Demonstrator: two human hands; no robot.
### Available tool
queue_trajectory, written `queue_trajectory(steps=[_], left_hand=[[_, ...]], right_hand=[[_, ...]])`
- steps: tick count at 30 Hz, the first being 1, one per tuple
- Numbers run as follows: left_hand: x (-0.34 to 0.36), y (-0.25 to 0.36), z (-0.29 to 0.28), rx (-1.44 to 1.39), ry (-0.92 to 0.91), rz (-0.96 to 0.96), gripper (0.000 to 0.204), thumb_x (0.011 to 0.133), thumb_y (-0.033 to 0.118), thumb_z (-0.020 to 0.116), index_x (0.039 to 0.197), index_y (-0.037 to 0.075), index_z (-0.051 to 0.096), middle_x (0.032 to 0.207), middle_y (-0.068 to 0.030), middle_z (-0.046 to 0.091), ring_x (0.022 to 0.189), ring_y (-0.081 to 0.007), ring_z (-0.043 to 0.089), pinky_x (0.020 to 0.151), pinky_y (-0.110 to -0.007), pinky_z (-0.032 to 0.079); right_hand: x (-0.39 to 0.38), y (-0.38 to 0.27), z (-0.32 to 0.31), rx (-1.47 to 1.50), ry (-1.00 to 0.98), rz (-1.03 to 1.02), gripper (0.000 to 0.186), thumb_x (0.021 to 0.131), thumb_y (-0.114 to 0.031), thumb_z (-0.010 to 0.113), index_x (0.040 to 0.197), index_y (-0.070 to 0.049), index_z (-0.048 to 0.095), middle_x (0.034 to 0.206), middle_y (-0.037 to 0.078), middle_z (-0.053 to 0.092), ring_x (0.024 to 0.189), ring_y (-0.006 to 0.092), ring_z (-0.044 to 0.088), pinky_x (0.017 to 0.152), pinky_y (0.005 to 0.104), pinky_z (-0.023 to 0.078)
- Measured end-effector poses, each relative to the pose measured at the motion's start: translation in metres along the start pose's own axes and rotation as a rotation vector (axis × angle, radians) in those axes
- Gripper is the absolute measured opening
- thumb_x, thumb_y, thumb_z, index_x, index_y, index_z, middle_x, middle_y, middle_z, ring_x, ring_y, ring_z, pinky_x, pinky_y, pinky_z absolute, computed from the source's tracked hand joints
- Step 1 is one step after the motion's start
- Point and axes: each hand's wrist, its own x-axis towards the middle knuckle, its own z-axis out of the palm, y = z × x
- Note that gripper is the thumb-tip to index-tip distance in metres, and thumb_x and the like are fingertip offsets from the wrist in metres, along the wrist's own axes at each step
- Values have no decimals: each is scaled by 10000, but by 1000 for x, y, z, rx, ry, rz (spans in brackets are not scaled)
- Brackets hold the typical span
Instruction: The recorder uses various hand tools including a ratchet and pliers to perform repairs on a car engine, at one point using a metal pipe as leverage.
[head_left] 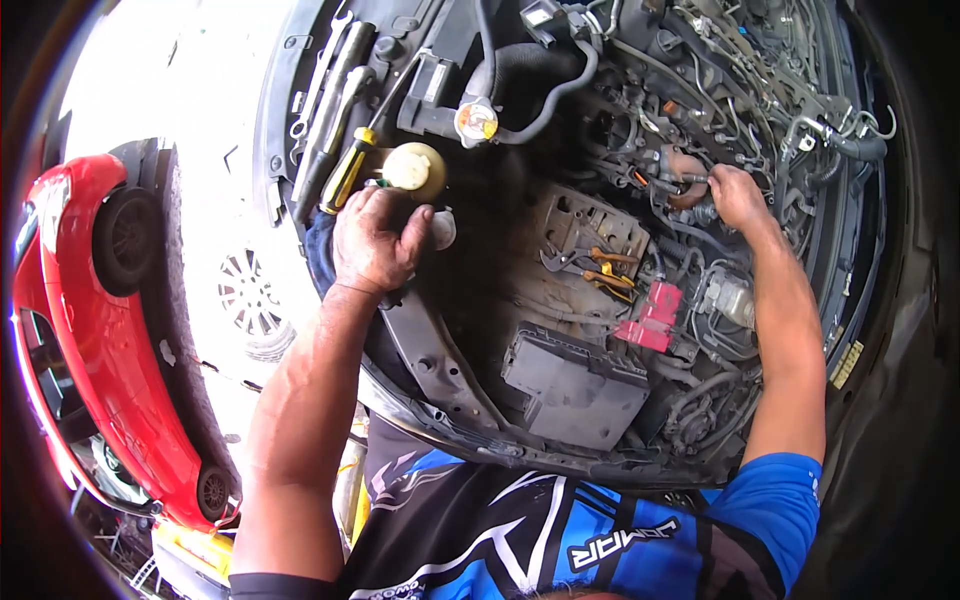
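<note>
My left hand (pixel 378 240) leans on the front edge of the engine bay, thumb apart from the fingers and nothing visible in it. Its fingertips lie beside a yellow-and-black screwdriver (pixel 349 170) and a round tan reservoir (pixel 428 178) with a pale cap. On the far right, my right hand (pixel 741 199) reaches deep among the engine parts, fingers pinched together. A thin dark rod-like piece (pixel 692 179) meets its fingertips, in front of a rusty brown part (pixel 684 163). Whether that piece is a tool or part of the engine, I cannot tell.
Wrenches (pixel 318 85) and other long tools lie along the left edge. Pliers (pixel 603 270) with orange-yellow handles rest on a dirty metal tray (pixel 562 215). A black box (pixel 575 388) and red cover (pixel 652 316) sit nearer me. A red car (pixel 115 340) stands at left.
</note>
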Motion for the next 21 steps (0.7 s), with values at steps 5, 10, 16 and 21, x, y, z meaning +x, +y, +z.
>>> queue_trajectory(steps=[5, 10, 16, 21], left_hand=[[1, 3, -4, -30, 27, 44, 281, 831, 284, 744, 941, 34, 677, 884, -158, 668, 869, -377, 648, 787, -449, 518], [62, 18, -33, 203, 245, -247, 266, 891, 260, 706, 1031, 36, 677, 948, -169, 687, 908, -354, 673, 824, -420, 532], [139, -13, -40, 618, -270, -437, 476, 894, 370, 652, 1271, 82, 625, 1158, -228, 684, 1115, -397, 638, 935, -492, 491], [136, -13, -47, 609, -188, -379, 339, 967, 300, 543, 1194, 59, 614, 1104, -264, 682, 1051, -446, 644, 868, -526, 490]], right_hand=[[-4, 16, 50, 580, 261, 572, 241, 888, -210, 725, 1023, -21, 661, 753, 110, 656, 671, 215, 650, 648, 373, 529], [-9, -19, 71, 1116, 546, 760, 156, 934, -149, 697, 1032, -37, 651, 749, 32, 635, 586, 110, 574, 514, 259, 471], [9, -3, 119, 809, 510, 724, 304, 926, -304, 678, 1041, -23, 704, 991, 172, 730, 942, 322, 693, 883, 407, 512], [10, -26, 112, 945, 568, 745, 251, 908, -239, 700, 1038, -25, 696, 995, 177, 723, 939, 294, 699, 853, 395, 523]])
